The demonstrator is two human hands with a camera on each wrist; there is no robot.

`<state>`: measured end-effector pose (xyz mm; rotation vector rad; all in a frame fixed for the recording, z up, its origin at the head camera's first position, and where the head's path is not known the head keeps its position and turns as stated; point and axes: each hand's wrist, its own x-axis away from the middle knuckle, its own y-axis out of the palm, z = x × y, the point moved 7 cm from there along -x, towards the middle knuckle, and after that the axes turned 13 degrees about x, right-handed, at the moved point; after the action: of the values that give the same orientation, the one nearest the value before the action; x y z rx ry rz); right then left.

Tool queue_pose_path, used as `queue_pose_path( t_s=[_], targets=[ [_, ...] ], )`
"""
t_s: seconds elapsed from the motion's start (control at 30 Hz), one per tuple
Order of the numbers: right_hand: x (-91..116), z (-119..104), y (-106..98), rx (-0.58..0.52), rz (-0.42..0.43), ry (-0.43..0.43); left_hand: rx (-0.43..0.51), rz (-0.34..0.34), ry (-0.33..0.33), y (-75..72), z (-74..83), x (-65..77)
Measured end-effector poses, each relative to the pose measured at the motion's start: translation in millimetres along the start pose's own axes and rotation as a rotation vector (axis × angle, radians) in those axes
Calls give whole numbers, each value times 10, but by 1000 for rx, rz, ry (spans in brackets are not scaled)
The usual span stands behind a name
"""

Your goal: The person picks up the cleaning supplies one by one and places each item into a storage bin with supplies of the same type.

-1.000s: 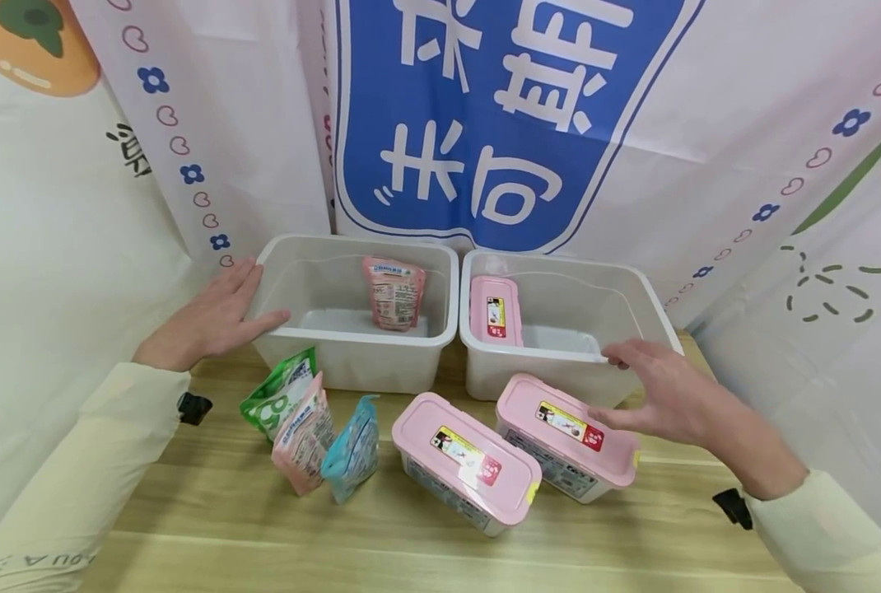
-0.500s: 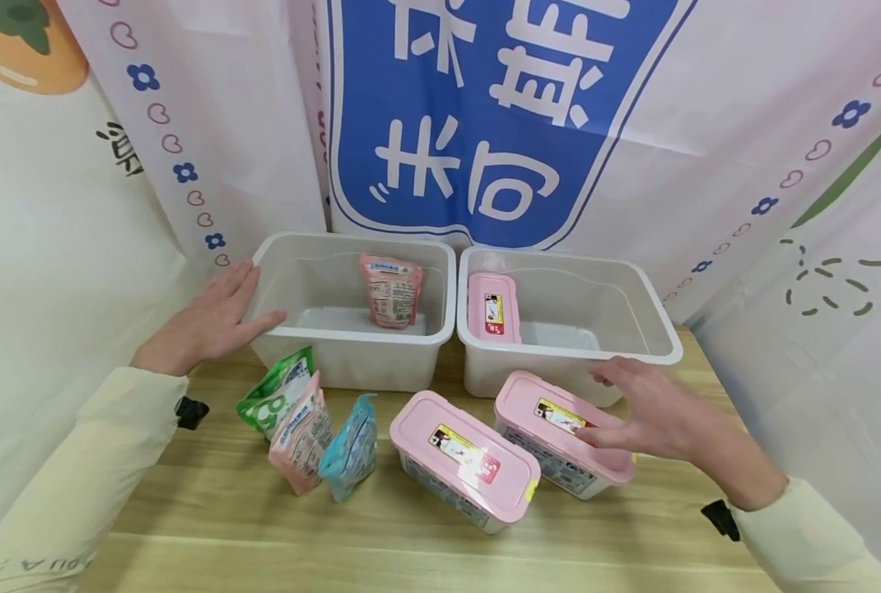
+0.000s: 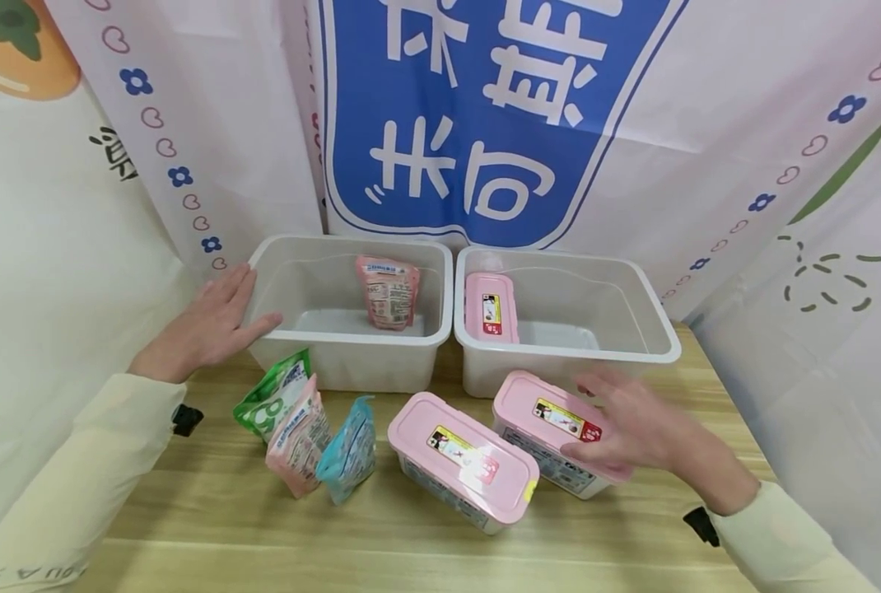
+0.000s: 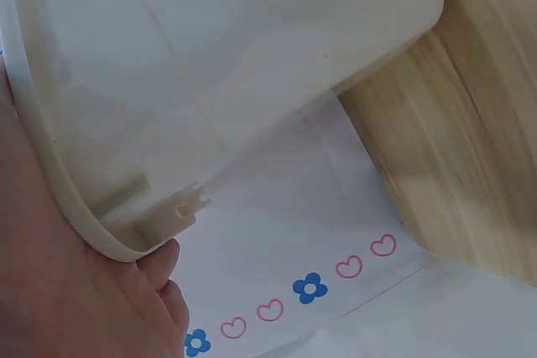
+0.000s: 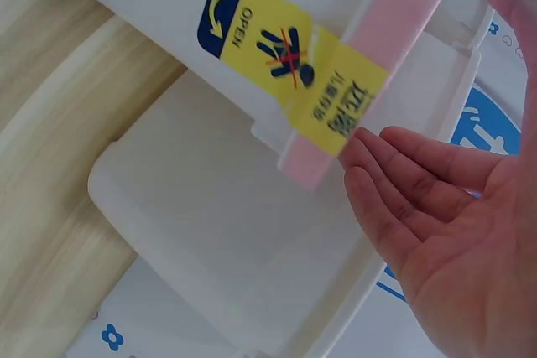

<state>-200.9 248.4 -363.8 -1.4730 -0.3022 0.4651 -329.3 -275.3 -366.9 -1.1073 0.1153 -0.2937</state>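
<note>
My left hand (image 3: 203,325) rests on the left corner of the left grey-white bin (image 3: 351,362), fingers straight and thumb along the front rim. In the left wrist view, the hand (image 4: 75,282) lies against the bin's rim. My right hand (image 3: 636,424) hovers with spread fingers over the right end of a pink-lidded plastic box (image 3: 525,399), partly covering it. The right wrist view has the fingers close to this box's yellow "OPEN" label (image 5: 294,64), slightly bent and gripping nothing. A second pink-lidded box (image 3: 448,453) lies just left of it.
The right bin (image 3: 500,362) holds a pink-lidded box (image 3: 492,309); the left bin holds a pink pouch (image 3: 390,292). Before the left bin stand a green pouch (image 3: 270,403), another pink pouch (image 3: 300,441) and a blue pouch (image 3: 347,453) on the wooden table (image 3: 322,548).
My right hand has moved left and down, from the right bin's front rim to over the right pink-lidded box. My left hand has stayed on the left bin.
</note>
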Motion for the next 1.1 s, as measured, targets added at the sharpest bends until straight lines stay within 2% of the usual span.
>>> queue_pose_path(
  t_s=[0.23, 0.47, 0.87, 1.1],
  targets=[
    [13, -39, 87, 17, 8, 9, -25, 7, -6, 22, -6, -10],
    [28, -67, 178, -12, 20, 33, -23, 18, -5, 30, -16, -14],
    [17, -81, 245, -42, 93, 48, -10, 13, -8, 10, -11, 5],
    [17, -77, 290, -87, 95, 104, -18, 20, -10, 26, -21, -4]
  ],
)
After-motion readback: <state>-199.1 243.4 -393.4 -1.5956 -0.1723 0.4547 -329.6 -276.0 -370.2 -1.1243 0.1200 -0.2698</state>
